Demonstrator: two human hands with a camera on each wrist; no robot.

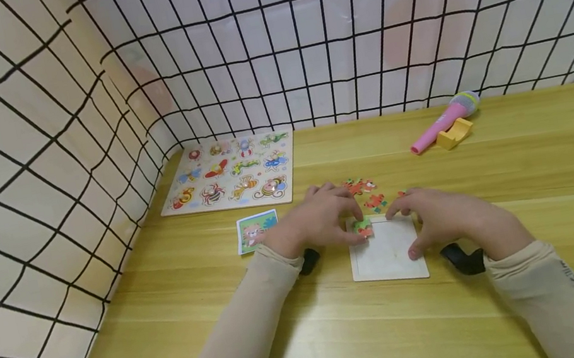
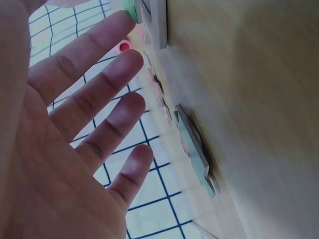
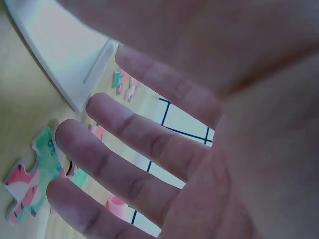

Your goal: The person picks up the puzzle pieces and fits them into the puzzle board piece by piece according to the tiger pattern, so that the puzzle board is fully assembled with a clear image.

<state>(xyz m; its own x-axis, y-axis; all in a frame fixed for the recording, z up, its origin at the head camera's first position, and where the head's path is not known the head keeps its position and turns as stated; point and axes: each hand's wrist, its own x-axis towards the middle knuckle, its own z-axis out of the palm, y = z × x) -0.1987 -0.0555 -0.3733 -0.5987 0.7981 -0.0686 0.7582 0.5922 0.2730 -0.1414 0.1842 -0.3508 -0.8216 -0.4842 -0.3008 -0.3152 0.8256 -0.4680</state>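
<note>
A white puzzle tray [image 1: 392, 254] lies flat on the table between both hands. My left hand [image 1: 322, 217] pinches a green and red puzzle piece [image 1: 363, 228] at the tray's upper left corner; its other fingers extend loosely in the left wrist view. Over the tray's right side, my right hand [image 1: 449, 217] has its thumb at the right border and its index fingertip near the top edge. Loose red puzzle pieces [image 1: 374, 202] lie behind the tray. In the right wrist view, a green and red piece [image 3: 32, 179] lies near the outstretched fingertips, mostly hidden from the head view.
A picture card [image 1: 257, 231] lies left of the left hand. A peg board with insects [image 1: 229, 176] occupies the back left. At the back right are a pink toy microphone [image 1: 441, 125] and a yellow block [image 1: 454, 134]. Black wire mesh [image 1: 299, 49] borders the table.
</note>
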